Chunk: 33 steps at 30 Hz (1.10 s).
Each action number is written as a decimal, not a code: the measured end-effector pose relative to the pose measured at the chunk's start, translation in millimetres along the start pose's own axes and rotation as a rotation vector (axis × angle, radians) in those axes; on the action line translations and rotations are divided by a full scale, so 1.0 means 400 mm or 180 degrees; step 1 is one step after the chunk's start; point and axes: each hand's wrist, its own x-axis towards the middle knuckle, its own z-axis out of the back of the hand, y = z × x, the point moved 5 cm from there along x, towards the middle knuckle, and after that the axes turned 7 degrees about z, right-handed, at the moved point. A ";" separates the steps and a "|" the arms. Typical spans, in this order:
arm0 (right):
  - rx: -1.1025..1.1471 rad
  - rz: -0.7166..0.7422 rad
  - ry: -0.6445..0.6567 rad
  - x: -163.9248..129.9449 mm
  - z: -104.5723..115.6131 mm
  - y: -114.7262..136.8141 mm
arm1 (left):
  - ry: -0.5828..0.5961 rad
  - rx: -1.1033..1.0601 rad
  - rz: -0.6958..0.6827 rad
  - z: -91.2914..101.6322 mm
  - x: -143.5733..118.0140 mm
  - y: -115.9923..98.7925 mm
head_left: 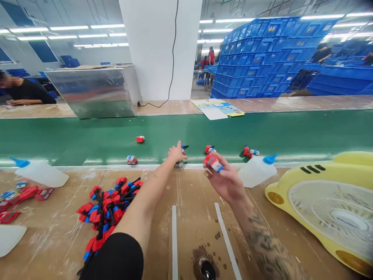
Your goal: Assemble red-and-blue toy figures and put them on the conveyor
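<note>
My right hand [227,178] is closed on a small red, white and blue toy vehicle [215,163], held above the near edge of the green belt. My left hand [175,153] reaches out over the belt with its fingers and thumb apart. Beside and partly behind its fingers is another toy vehicle [183,149] with a black part sticking out; the fingers hide some of it. Left of my left forearm lies a heap of red, blue and black toy parts [112,204] on the cardboard-covered table [157,249].
Other toy vehicles sit on the green belt [96,136]. White bottles with blue nozzles [43,173] lie left and right [256,171]. A yellow fan [317,202] takes up the right side. Beyond the belt are a metal box [99,93], printed card [217,109] and stacked blue crates [256,58].
</note>
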 end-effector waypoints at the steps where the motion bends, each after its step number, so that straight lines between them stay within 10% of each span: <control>1: 0.0304 -0.0130 -0.0048 -0.068 -0.013 0.004 | -0.0012 0.0020 -0.0097 0.011 -0.024 0.017; 8: 0.1119 -0.0845 -0.0766 -0.388 0.031 -0.046 | 0.0412 0.0775 -0.0552 0.139 -0.273 0.305; 13: 0.1296 -0.0956 -0.0835 -0.465 0.041 -0.077 | 0.0621 0.1028 -0.0443 0.127 -0.388 0.440; 22: 0.1573 -0.0562 -0.0513 -0.494 -0.023 -0.002 | 0.0120 0.0855 -0.1579 0.124 -0.475 0.285; 27: 0.1315 -0.0505 -0.0417 -0.520 0.002 -0.001 | 0.0344 0.0614 -0.2596 -0.004 -0.672 0.214; 33: 0.0163 -0.0632 -0.0020 -0.542 0.033 -0.014 | 0.0647 0.0549 -0.2087 -0.073 -0.781 0.208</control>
